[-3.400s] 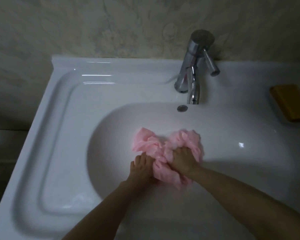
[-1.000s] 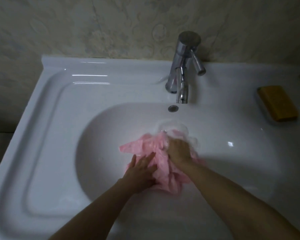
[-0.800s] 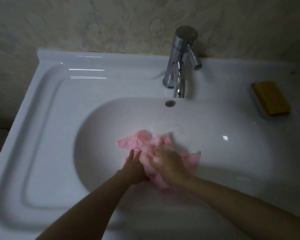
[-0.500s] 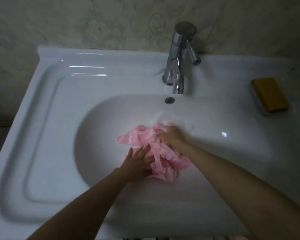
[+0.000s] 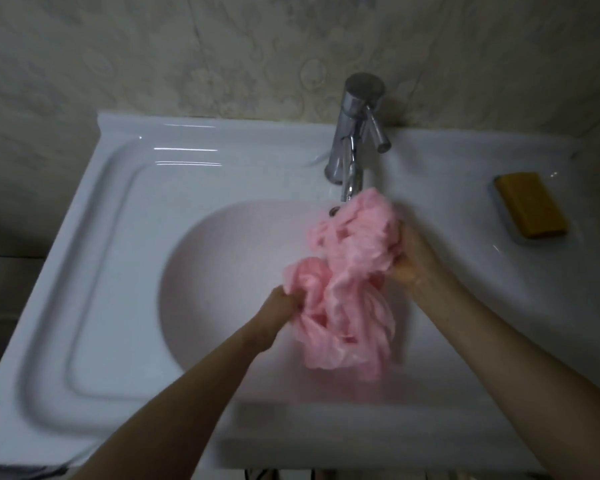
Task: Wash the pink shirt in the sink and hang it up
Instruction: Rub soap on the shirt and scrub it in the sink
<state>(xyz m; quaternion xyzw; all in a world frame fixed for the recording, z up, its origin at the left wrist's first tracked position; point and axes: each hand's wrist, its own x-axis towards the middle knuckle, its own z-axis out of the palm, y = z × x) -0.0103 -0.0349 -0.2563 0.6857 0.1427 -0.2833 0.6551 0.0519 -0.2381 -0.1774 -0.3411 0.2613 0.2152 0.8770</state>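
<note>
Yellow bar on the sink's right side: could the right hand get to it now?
Probably yes. The yellow bar lies uncovered, with only bare sink between it and the right hand. But that hand grips the pink shirt, so it must let go first.

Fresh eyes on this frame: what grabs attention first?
The crumpled pink shirt stands out, the only bright thing in a dim scene, held over the basin of the white sink. The left hand grips its lower left fold and the right hand its upper right bunch. Behind it rises the chrome faucet, and a yellow-brown soap bar sits on the right ledge.
</note>
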